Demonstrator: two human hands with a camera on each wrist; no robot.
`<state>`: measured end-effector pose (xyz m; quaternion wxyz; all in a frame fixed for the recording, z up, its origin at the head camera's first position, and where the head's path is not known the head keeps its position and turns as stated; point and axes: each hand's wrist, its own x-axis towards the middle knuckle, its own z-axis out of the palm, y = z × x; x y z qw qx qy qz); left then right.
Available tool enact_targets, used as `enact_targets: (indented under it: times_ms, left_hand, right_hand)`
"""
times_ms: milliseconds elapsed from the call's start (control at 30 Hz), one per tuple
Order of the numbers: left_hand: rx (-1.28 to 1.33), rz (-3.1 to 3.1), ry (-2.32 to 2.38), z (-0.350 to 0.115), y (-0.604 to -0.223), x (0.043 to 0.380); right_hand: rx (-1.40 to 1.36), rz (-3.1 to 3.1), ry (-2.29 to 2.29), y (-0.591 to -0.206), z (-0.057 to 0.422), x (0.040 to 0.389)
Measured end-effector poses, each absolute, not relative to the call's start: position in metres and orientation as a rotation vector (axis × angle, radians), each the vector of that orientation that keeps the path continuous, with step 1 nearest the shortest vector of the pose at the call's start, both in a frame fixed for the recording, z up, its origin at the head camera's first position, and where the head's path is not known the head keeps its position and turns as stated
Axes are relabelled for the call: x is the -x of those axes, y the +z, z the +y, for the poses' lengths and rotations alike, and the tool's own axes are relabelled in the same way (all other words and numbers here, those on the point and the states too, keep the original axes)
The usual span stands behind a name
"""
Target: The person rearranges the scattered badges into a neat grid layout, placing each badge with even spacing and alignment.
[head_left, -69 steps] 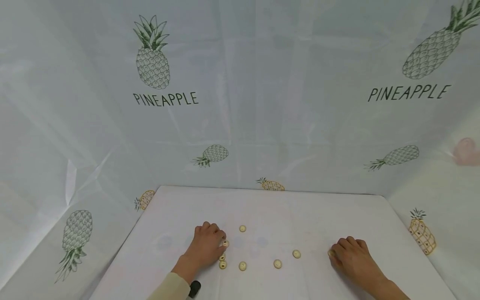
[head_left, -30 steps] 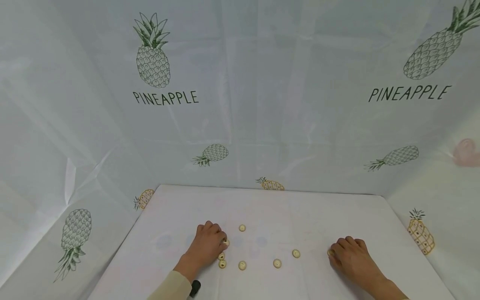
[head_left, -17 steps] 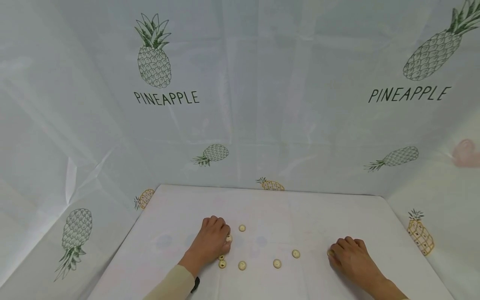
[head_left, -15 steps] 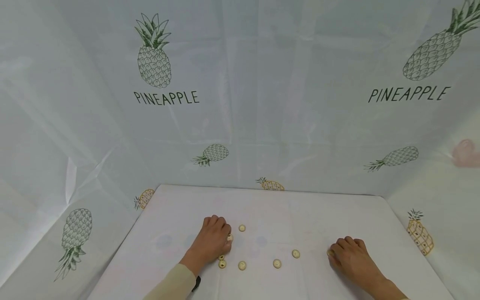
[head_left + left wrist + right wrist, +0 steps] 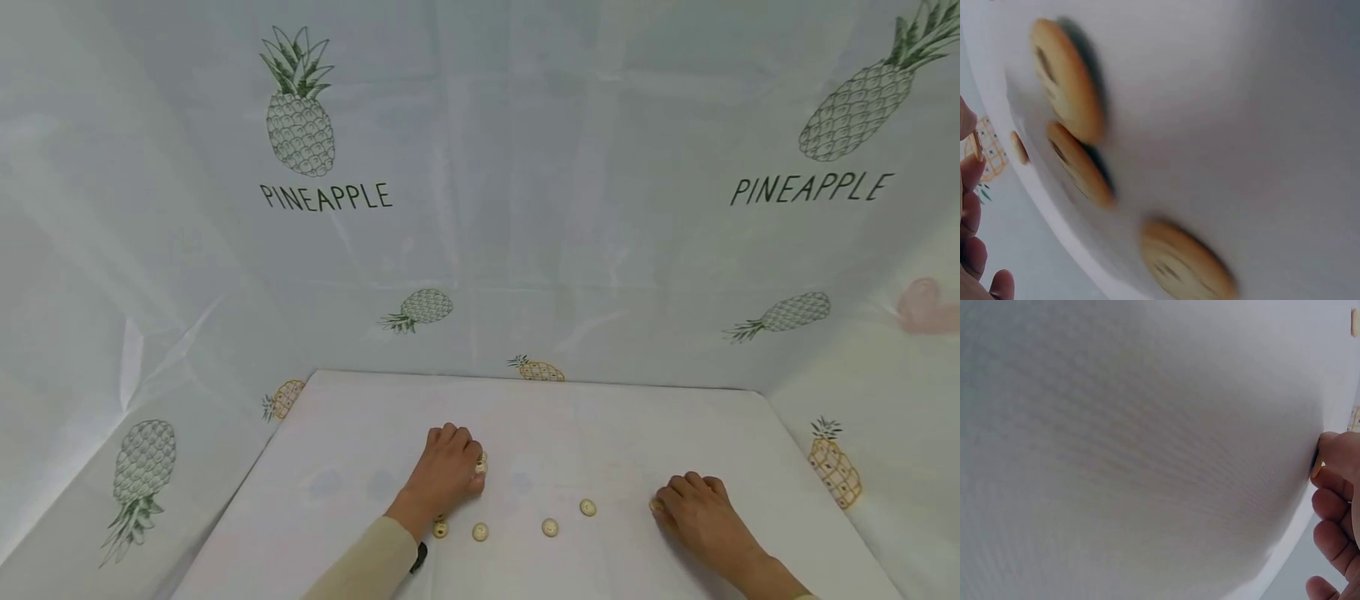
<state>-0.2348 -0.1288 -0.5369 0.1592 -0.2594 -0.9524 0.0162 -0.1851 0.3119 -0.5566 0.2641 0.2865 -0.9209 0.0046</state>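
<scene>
While left grip [image 5: 444,469] and right grip [image 5: 697,512], nearly closed, each pinch 1 tan disc [image 5: 657,505], backdrop [image 5: 555,192] printed "PINEAPPLE" 2 times

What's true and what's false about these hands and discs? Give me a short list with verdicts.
1. The left hand pinches a small disc. True.
2. The right hand holds nothing. False: it pinches another disc.
3. All the loose discs sit in one stack. False: several lie apart on the white table.
4. Pineapples are printed on the backdrop. True.
5. The left sleeve is bright red. False: it is pale beige.
</scene>
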Motion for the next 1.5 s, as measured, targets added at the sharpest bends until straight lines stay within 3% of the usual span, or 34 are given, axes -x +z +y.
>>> enact_targets:
  times_ms: [500,1500]
  left_hand:
    - [0.744,-2.8,0.037,-0.084,-0.536,0.256]
    - [0.693,-2.972,-0.089,-0.07,-0.537,0.265]
  right_hand:
    - [-0.739,-2.533,0.009,-0.554,0.31,0.179]
    - [-0.718,-2.545,-0.037,-0.555,0.308,0.177]
